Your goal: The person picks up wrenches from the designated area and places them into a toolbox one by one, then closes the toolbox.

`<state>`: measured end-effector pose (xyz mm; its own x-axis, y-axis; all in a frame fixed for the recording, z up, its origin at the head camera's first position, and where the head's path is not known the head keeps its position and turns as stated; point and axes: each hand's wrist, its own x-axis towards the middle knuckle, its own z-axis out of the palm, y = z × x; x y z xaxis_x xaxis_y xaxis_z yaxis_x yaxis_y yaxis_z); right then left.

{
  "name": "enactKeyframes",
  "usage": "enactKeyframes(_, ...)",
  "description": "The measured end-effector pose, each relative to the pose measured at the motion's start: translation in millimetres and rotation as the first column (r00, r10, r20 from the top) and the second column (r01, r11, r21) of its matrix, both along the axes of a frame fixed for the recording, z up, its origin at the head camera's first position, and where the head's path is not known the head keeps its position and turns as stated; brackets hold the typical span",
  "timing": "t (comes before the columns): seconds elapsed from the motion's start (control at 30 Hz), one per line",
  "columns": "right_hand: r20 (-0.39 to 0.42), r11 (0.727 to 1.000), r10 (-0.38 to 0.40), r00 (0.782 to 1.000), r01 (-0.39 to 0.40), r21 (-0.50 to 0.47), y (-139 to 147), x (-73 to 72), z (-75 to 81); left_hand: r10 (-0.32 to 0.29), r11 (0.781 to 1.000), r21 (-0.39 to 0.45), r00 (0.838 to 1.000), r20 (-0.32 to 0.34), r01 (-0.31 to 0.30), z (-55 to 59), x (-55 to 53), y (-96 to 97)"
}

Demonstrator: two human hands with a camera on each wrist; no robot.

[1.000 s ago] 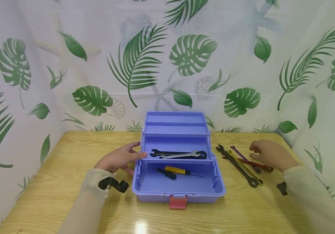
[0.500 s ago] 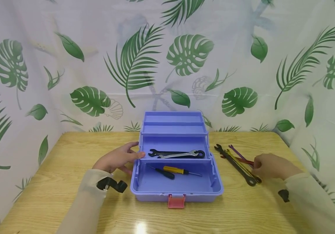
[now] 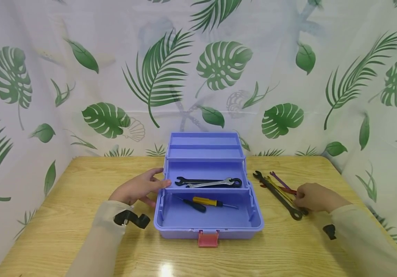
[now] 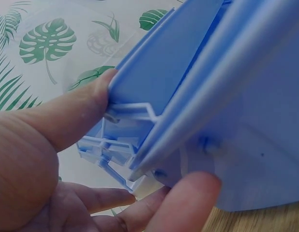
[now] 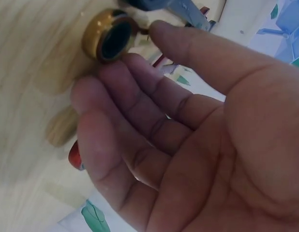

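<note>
In the head view, my left hand (image 3: 138,187) holds the left side of an open lilac toolbox (image 3: 208,234). Its thumb lies over the middle tray's edge, the other fingers outside, as the left wrist view shows. A black wrench (image 3: 198,180) and a silver wrench (image 3: 212,183) lie in that tray. My right hand (image 3: 317,198) is over a pile of wrenches on the table. Close up, its thumb and index fingertip pinch a yellow wrench (image 5: 94,39) near its ring end. Beside it lie a large black wrench (image 3: 278,194), a red wrench (image 3: 291,191) and a purple wrench (image 3: 278,178).
A yellow-handled screwdriver (image 3: 208,201) and a black-handled screwdriver (image 3: 195,206) lie in the box's bottom. Its pink latch (image 3: 208,239) hangs at the front. The wooden table (image 3: 91,184) meets a leaf-patterned cloth (image 3: 115,73) at the back.
My right hand has come down and inward from above the right side of the pile to the wrenches' near ends. The left hand has stayed at the toolbox.
</note>
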<state>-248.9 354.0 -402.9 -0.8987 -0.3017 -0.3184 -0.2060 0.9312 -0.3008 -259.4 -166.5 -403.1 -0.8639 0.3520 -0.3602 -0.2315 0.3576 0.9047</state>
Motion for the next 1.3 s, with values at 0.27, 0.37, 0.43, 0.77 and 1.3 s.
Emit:
enactKeyframes(0.27, -0.015, 1.0, -0.01, 1.0, 0.01, 0.027, -6.0, -3.5, -7.7, -0.011, 1.0, 0.003, 1.0, -0.004, 0.011, -1.0, 1.0, 0.8)
enactKeyframes(0.37, -0.053, 0.998, 0.019, 0.998, -0.015, 0.063, -10.1, -6.0, -8.0, -0.005, 1.0, 0.003, 1.0, -0.005, 0.005, -0.7, 1.3, 0.0)
enactKeyframes(0.43, -0.06, 0.997, 0.018, 0.998, -0.013, 0.079, -13.0, -6.7, -7.6, 0.002, 1.0, -0.002, 1.0, -0.006, -0.002, -0.2, 1.5, -0.1)
enactKeyframes(0.77, -0.113, 0.99, 0.026, 0.993, -0.01, 0.14, -19.0, -1.8, -2.1, 0.015, 1.0, -0.01, 1.0, -0.009, -0.015, 2.5, 2.3, 1.3)
enactKeyframes(1.3, -0.092, 0.989, 0.016, 0.996, -0.002, 0.147, -22.8, 0.3, 0.7, 0.016, 1.0, -0.022, 1.0, -0.011, -0.017, 2.1, 1.7, 1.0)
